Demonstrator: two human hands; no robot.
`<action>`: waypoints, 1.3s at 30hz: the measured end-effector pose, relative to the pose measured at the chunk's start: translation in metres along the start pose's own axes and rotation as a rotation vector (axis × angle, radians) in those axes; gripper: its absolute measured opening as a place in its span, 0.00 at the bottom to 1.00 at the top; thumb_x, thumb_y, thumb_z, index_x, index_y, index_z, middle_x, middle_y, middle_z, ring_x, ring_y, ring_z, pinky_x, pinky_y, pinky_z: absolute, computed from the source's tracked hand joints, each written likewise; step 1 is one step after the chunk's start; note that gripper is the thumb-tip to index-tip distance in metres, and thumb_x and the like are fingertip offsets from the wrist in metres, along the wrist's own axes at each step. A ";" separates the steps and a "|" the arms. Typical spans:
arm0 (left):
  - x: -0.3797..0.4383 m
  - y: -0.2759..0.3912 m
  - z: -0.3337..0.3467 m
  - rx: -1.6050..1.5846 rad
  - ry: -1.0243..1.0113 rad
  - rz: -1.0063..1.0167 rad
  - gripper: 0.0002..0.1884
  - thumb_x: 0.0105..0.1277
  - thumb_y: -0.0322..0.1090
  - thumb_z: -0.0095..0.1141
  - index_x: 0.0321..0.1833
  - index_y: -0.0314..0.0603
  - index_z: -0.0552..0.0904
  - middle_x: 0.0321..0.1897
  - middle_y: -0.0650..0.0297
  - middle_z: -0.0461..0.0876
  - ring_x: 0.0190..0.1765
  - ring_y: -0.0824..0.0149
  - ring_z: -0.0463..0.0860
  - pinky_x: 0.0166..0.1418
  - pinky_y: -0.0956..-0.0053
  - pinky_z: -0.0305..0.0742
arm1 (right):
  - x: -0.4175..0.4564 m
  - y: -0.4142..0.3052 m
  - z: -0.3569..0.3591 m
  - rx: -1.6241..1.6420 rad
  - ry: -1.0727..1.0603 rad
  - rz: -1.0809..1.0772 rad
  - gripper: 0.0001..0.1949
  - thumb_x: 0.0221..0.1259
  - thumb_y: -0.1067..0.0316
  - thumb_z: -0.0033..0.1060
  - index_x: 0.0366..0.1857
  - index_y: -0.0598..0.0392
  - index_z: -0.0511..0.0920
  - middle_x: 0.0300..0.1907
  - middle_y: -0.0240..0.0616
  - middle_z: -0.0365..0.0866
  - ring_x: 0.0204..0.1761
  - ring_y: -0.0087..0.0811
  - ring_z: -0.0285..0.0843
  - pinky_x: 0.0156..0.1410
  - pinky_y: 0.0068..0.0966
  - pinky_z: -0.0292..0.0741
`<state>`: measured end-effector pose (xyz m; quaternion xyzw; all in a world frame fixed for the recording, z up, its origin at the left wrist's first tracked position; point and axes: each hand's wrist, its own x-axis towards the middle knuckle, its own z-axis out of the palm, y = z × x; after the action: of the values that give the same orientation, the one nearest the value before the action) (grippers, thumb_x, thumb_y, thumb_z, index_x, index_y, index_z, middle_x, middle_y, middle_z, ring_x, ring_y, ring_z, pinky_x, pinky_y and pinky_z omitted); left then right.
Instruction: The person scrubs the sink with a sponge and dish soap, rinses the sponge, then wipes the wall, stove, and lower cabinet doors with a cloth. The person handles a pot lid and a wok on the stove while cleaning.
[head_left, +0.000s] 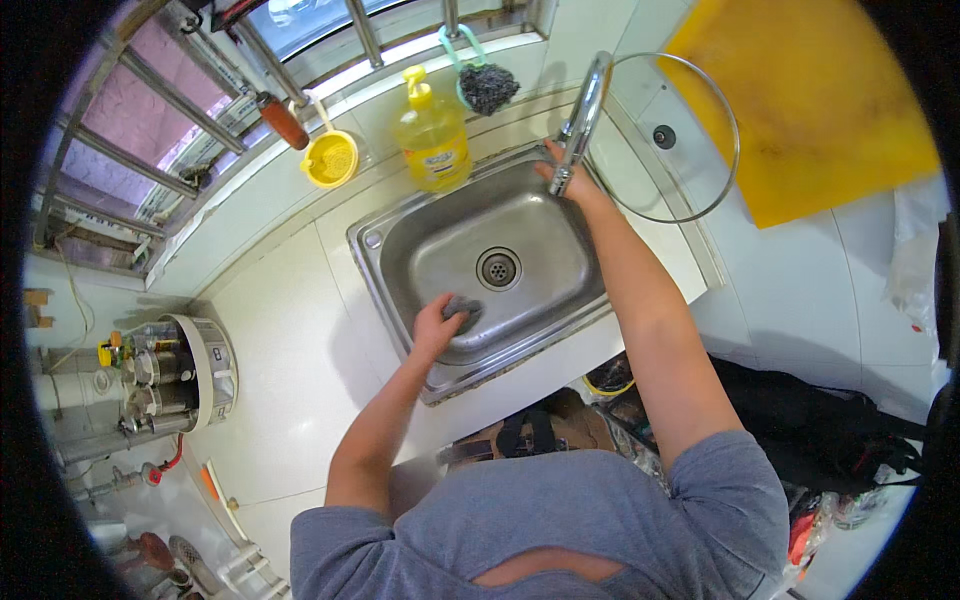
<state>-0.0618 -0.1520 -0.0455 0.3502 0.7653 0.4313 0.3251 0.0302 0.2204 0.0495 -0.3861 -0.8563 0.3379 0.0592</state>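
Observation:
My left hand (437, 328) pinches a small grey scrubbing pad (463, 310) against the near left wall of a stainless steel sink (450, 247). The basin holds no standing water that I can see, and its round drain strainer (499, 268) lies uncovered. At the far right corner of the sink, my right hand (576, 182) reaches in behind the spout of a chrome faucet (591, 97). Its thumb and a finger show apart beside the spout. Part of that hand is hidden, so whether it grips the tap is unclear.
Behind the sink stands a yellow dish soap pump bottle (435, 146). A dark mesh scrubber (487, 86) and a yellow strainer (330, 159) hang near the window bars. A thin round rim (733, 142) and a yellow panel (817, 105) are at right; a jar rack (202, 375) stands left.

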 end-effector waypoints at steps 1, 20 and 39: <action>0.018 0.034 0.021 -0.224 -0.127 -0.014 0.14 0.58 0.32 0.62 0.48 0.42 0.82 0.38 0.63 0.85 0.43 0.65 0.82 0.50 0.74 0.74 | 0.005 0.042 0.002 0.109 0.122 -0.105 0.34 0.62 0.52 0.61 0.69 0.55 0.62 0.64 0.55 0.69 0.65 0.46 0.68 0.69 0.35 0.64; 0.120 0.112 0.115 -1.604 -0.327 -0.348 0.17 0.69 0.51 0.53 0.48 0.46 0.78 0.33 0.66 0.79 0.35 0.65 0.79 0.41 0.71 0.75 | -0.155 -0.023 0.111 0.477 0.381 -0.169 0.22 0.68 0.59 0.52 0.61 0.59 0.71 0.64 0.50 0.69 0.66 0.42 0.66 0.69 0.34 0.62; 0.107 0.133 0.120 -1.420 -0.131 -0.472 0.27 0.71 0.54 0.46 0.66 0.46 0.70 0.62 0.60 0.73 0.63 0.60 0.71 0.66 0.63 0.65 | -0.122 -0.001 0.101 0.416 0.456 -0.137 0.27 0.64 0.61 0.50 0.67 0.59 0.65 0.69 0.51 0.62 0.74 0.55 0.48 0.76 0.43 0.49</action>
<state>0.0099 0.0378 0.0017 -0.0920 0.3368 0.7185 0.6016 0.0776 0.0805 -0.0073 -0.3729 -0.7575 0.4057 0.3501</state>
